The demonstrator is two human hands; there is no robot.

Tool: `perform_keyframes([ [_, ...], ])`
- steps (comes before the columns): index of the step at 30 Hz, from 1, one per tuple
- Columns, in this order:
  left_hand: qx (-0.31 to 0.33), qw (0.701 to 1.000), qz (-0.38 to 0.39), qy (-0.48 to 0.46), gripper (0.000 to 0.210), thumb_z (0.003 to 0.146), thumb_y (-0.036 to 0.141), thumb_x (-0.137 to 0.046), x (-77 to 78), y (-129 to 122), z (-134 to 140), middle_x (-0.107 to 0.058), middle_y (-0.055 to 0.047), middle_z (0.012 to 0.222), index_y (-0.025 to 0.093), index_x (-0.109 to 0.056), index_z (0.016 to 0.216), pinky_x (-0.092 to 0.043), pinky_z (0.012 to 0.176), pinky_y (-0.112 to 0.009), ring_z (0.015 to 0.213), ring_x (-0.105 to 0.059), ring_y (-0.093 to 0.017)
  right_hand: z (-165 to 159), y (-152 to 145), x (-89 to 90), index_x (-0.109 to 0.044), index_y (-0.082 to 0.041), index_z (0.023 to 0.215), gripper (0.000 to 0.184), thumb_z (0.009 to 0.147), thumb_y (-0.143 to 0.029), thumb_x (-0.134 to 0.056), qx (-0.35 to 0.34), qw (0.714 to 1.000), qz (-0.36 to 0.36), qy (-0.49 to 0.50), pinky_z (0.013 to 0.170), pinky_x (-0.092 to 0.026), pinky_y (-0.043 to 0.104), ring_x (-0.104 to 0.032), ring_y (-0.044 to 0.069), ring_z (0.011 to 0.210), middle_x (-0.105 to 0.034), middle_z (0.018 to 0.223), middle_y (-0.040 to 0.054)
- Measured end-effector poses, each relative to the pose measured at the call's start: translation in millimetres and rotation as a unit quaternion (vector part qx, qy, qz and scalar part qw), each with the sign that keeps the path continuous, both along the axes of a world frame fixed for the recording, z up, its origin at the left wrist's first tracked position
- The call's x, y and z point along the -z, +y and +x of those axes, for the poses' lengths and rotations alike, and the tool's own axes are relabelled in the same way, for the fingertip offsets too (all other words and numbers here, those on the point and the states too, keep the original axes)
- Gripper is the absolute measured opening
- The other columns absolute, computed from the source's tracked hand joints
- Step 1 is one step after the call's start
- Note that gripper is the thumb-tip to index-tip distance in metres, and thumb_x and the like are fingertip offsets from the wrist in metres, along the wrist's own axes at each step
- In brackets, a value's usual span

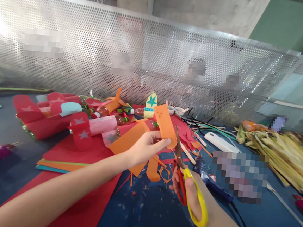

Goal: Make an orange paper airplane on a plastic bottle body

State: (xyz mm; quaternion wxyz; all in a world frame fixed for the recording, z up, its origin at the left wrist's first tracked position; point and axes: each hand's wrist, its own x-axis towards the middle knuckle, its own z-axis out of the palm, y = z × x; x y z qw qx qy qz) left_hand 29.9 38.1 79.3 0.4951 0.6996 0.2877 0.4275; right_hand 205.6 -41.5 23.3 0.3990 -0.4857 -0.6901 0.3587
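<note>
Between the thumb and fingers of my left hand (148,146) is an orange paper strip (165,123) with one rounded end, held up over the table. My right hand (196,190) grips a pair of scissors (180,158) with one yellow and one red handle. Their blades point up and sit close beside the strip's rounded edge; whether they touch it I cannot tell. Beneath my hands lie a second rounded orange piece (153,168) and thin orange offcuts (164,174). A larger orange sheet (129,140) is partly hidden behind my left hand.
Red sheets (77,195) cover the left of the blue table (143,211). Paper-wrapped bottles (103,123) stand behind, before a perforated metal panel (93,48). To the right are a blue glue gun (217,188) with a cord, a white-handled tool (220,142) and dried husks (273,149).
</note>
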Motion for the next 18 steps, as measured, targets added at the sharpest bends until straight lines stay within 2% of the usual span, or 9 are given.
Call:
perform_keyframes([
  [5, -0.017, 1.000, -0.008, 0.010, 0.027, 0.078, 0.038, -0.059, 1.4, 0, 2, -0.069, -0.004, 0.078, 0.014, -0.070, 0.085, -0.045, 0.064, -0.025, 0.065, -0.056, -0.014, -8, -1, 1.1, -0.044, -0.021, 0.069, 0.057, 0.082, -0.074, -0.027, 0.004, 0.996, -0.059, 0.065, 0.064, -0.055, 0.034, -0.046, 0.013, 0.048, -0.038, 0.056, -0.0033],
  [8, -0.018, 1.000, -0.023, 0.003, 0.025, 0.077, 0.037, -0.060, 1.8, 0, 3, -0.069, -0.004, 0.076, 0.014, -0.069, 0.083, -0.045, 0.064, -0.025, 0.065, -0.056, -0.013, -10, 0, 2.4, -0.040, -0.021, 0.065, 0.056, 0.081, -0.074, -0.031, 0.004, 0.989, -0.109, 0.096, 0.059, -0.055, 0.033, -0.041, 0.010, 0.045, -0.036, 0.055, -0.0050],
  [11, -0.024, 0.999, -0.045, -0.007, 0.022, 0.076, 0.036, -0.062, 4.5, 0, 5, -0.065, -0.001, 0.068, 0.015, -0.067, 0.074, -0.043, 0.064, -0.024, 0.062, -0.053, -0.012, -10, 6, 2.0, -0.039, -0.022, 0.065, 0.052, 0.079, -0.073, -0.040, 0.035, 0.980, -0.132, 0.147, 0.055, -0.055, 0.031, -0.036, 0.008, 0.041, -0.035, 0.054, -0.0071],
  [15, 0.001, 0.993, -0.116, 0.015, 0.024, 0.075, 0.036, -0.064, 14.5, -3, 8, -0.058, 0.001, 0.058, 0.015, -0.064, 0.063, -0.041, 0.061, -0.023, 0.056, -0.050, -0.010, -7, 20, -0.8, -0.043, -0.023, 0.068, 0.045, 0.070, -0.063, -0.063, 0.091, 0.983, -0.079, 0.141, 0.064, -0.054, 0.034, -0.056, 0.015, 0.055, -0.050, 0.059, -0.0029],
  [18, 0.024, 0.987, -0.148, 0.057, 0.027, 0.075, 0.038, -0.063, 23.9, -9, 8, -0.057, 0.001, 0.058, 0.013, -0.066, 0.065, -0.040, 0.058, -0.022, 0.054, -0.049, -0.009, -4, 28, -4.1, -0.041, -0.023, 0.069, 0.044, 0.064, -0.055, -0.072, 0.103, 0.975, -0.045, 0.192, 0.073, -0.054, 0.038, -0.062, 0.019, 0.066, -0.055, 0.067, -0.0016],
])
